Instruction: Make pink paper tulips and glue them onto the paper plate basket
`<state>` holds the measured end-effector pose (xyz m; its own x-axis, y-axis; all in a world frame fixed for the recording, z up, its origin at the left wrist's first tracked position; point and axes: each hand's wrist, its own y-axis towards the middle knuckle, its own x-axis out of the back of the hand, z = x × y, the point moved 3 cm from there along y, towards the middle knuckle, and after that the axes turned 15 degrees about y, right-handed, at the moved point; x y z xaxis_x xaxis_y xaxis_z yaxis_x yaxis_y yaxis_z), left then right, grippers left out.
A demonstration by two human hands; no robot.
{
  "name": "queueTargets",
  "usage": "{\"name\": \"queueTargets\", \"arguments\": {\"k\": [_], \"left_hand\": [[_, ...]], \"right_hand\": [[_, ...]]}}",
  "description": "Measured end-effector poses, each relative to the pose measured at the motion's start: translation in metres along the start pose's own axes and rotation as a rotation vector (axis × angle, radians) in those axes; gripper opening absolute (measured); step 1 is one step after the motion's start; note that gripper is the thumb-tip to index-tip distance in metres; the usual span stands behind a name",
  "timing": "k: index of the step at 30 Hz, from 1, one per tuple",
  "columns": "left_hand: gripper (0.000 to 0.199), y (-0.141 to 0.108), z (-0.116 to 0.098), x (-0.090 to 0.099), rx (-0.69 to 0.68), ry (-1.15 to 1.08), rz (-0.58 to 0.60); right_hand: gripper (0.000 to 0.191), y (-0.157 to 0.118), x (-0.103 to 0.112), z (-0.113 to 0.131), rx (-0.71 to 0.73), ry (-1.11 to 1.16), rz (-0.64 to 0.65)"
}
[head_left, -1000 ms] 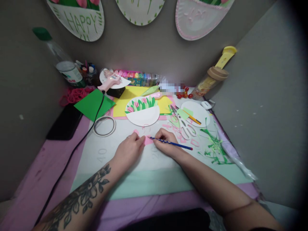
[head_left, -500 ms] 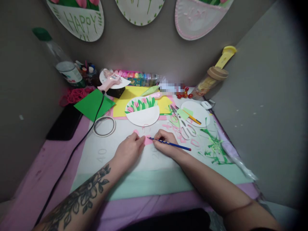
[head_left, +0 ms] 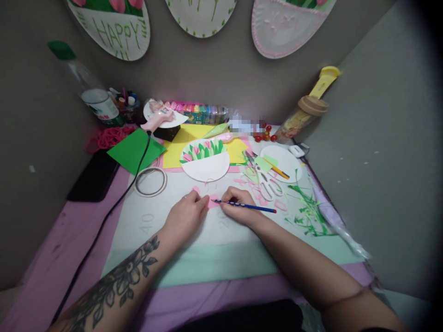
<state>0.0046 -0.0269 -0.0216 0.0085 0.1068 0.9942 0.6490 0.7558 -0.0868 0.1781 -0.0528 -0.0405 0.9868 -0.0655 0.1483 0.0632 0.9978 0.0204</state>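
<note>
Pink paper [head_left: 213,201] lies on the white mat in front of me. My left hand [head_left: 188,210] presses and grips its left side with the fingers together. In my right hand [head_left: 238,205] a dark blue pencil [head_left: 258,207] is pinched, its tip resting on the pink paper and its red end pointing right. Just beyond my hands is a paper plate [head_left: 206,168] with a white front half and pink paper tulips and green leaves above it. White scissors [head_left: 266,180] lie to the right, among pink paper scraps.
A tape roll [head_left: 150,182] and green paper [head_left: 136,151] are at left, with a black cable [head_left: 104,223] running past. Green scraps [head_left: 311,210] lie at right, near a white plate [head_left: 294,173] holding a yellow cutter. A glue gun [head_left: 158,119] and bottle [head_left: 100,103] stand behind.
The pencil has tilted slightly, its red end a little lower and its tip a little lower on the pink paper. My left hand has stayed in place.
</note>
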Motion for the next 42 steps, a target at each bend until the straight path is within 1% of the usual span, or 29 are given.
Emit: {"name": "queueTargets", "arguments": {"k": [4,8,19,24,35,42], "left_hand": [[0.032,0.0006,-0.0001,0.0006,-0.004,0.003,0.003],[0.031,0.0007,0.0,0.0004,-0.007,0.011,-0.009],[0.029,-0.0001,0.0001,-0.0004,-0.004,0.012,-0.033],[0.029,-0.0004,0.0,0.0003,-0.01,0.009,-0.038],[0.031,-0.0005,-0.0002,0.0021,-0.009,0.013,0.002],[0.031,-0.0003,-0.0005,0.0029,-0.014,0.002,0.007]], "right_hand": [[0.009,-0.0001,0.0009,0.0001,-0.012,0.009,-0.009],[0.008,-0.0005,0.0007,0.0008,-0.013,0.006,0.024],[0.007,0.0001,0.0026,0.0009,-0.06,0.024,0.042],[0.007,-0.0003,0.0027,0.001,-0.055,0.012,0.046],[0.009,-0.0014,0.0049,-0.0021,-0.049,0.053,0.035],[0.012,-0.0023,0.0074,-0.0013,-0.051,0.097,0.024]]}}
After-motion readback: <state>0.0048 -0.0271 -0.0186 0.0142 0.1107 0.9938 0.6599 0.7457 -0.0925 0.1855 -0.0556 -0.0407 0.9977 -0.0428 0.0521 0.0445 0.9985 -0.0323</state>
